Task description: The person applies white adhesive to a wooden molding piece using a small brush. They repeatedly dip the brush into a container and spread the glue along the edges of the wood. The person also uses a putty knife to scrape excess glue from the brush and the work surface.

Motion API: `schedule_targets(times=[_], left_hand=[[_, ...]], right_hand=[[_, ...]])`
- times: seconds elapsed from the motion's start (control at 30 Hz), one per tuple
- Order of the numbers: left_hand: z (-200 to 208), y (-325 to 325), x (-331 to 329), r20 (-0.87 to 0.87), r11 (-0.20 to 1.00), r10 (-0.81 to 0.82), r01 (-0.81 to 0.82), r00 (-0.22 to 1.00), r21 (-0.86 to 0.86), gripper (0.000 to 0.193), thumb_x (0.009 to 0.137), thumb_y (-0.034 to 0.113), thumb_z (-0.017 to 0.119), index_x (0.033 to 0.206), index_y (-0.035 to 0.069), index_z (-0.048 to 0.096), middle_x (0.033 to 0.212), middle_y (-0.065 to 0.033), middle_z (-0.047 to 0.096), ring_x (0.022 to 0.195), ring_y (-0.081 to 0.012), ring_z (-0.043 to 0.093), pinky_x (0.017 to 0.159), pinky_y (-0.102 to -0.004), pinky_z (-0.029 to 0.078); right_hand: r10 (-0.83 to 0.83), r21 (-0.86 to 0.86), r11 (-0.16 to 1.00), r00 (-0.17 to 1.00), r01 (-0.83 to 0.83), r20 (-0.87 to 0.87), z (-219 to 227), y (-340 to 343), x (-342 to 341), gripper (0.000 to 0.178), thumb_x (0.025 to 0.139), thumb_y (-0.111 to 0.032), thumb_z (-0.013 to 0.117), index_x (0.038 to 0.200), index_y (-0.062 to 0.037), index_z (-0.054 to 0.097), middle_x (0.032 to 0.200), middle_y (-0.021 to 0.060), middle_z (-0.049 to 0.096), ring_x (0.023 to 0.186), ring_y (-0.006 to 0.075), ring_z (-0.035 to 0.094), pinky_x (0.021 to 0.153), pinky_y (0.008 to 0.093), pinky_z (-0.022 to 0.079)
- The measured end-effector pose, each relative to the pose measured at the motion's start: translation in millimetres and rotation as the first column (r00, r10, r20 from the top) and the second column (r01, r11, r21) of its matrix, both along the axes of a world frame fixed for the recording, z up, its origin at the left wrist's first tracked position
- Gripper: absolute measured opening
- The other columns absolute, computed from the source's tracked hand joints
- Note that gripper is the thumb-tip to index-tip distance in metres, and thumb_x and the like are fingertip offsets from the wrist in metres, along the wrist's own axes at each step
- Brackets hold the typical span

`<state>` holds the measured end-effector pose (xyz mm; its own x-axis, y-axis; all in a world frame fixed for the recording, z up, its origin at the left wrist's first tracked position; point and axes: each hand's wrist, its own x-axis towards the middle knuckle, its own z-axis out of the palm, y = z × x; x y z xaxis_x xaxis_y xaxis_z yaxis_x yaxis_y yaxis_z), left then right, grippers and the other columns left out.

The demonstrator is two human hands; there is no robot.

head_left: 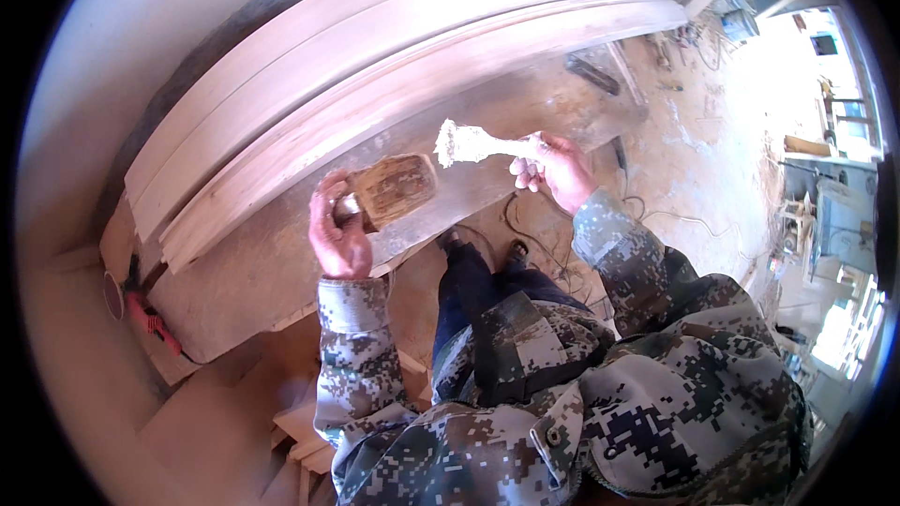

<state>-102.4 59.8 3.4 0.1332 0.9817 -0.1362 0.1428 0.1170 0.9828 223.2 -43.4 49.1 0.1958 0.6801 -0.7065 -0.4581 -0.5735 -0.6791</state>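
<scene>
My left hand (339, 227) is closed around the left end of a brown, streaked, block-like piece (401, 191). That piece has a pale edge at its right end and a shiny spot by my thumb; its exact kind is unclear. In my right hand (555, 171) is a brush (472, 143) caked in white, gripped by its narrow handle. Its flared, ragged head points left, just above and right of the brown piece, with a small gap between them. Both hands are raised over the near edge of a dusty workbench (253, 305).
Long pale boards (394, 33) lie stacked along the bench's far side. A red power tool (153, 323) rests at its left end, and a dark bar (592, 75) lies toward the right. Cables (689, 217) run over the floor. Wood pieces (305, 426) lie below the bench.
</scene>
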Motion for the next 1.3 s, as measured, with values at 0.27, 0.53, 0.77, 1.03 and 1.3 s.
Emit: schedule_targets(times=[0.27,0.53,0.77,1.03,1.3], left_hand=[[14,-3,20,-0.013,0.994,-0.099,0.098,0.995,-0.039,0.027,0.086,-0.013,0.056,0.110,0.000,0.061,0.129,-0.0161,0.062,0.120,-0.0254,0.058,0.104,-0.0370,0.045],[-19,4,28,-0.181,0.970,-0.196,0.218,0.964,0.106,0.036,0.079,-0.017,0.051,0.108,0.000,0.062,0.124,-0.0156,0.064,0.113,-0.0251,0.062,0.100,-0.0336,0.047],[-41,33,27,-0.288,0.919,-0.298,0.355,0.910,0.171,0.038,0.075,-0.011,0.051,0.107,0.004,0.066,0.126,-0.0142,0.064,0.124,-0.0327,0.055,0.106,-0.0412,0.045],[43,-8,65,-0.266,0.846,-0.195,0.299,0.944,0.442,0.047,0.087,0.012,0.064,0.132,0.004,0.055,0.128,-0.0146,0.061,0.129,-0.0343,0.050,0.112,-0.0514,0.035],[17,-70,124,0.632,0.855,0.093,0.263,0.769,-0.446,0.034,0.084,-0.010,0.069,0.117,-0.002,0.065,0.117,-0.0124,0.067,0.105,-0.0193,0.064,0.093,-0.0322,0.052]], right_hand=[[0.068,-0.205,0.976,0.811,0.066,0.582,-30,-64,80,0.020,0.101,-0.015,0.052,0.106,0.0000,0.065,0.075,0.0040,0.064,0.054,0.0071,0.055,0.047,0.0221,0.043],[-0.182,0.056,0.983,0.950,0.173,0.254,-12,-83,57,0.019,0.099,-0.008,0.051,0.108,0.0012,0.065,0.084,0.0085,0.067,0.064,0.0123,0.060,0.058,0.0256,0.048],[-0.364,0.205,0.857,0.837,0.473,-0.408,-21,-102,30,0.019,0.094,-0.011,0.055,0.106,-0.0008,0.065,0.096,0.0172,0.068,0.081,0.0256,0.064,0.074,0.0386,0.047],[-0.410,0.211,0.792,0.755,0.573,-0.512,-35,-88,18,0.023,0.080,-0.011,0.058,0.101,-0.0021,0.064,0.095,0.0207,0.068,0.081,0.0300,0.064,0.073,0.0410,0.045],[-0.403,0.101,0.863,0.796,0.494,-0.452,-26,-68,-12,0.031,0.075,-0.014,0.056,0.100,0.0024,0.061,0.088,0.0218,0.065,0.072,0.0306,0.059,0.071,0.0397,0.045]])
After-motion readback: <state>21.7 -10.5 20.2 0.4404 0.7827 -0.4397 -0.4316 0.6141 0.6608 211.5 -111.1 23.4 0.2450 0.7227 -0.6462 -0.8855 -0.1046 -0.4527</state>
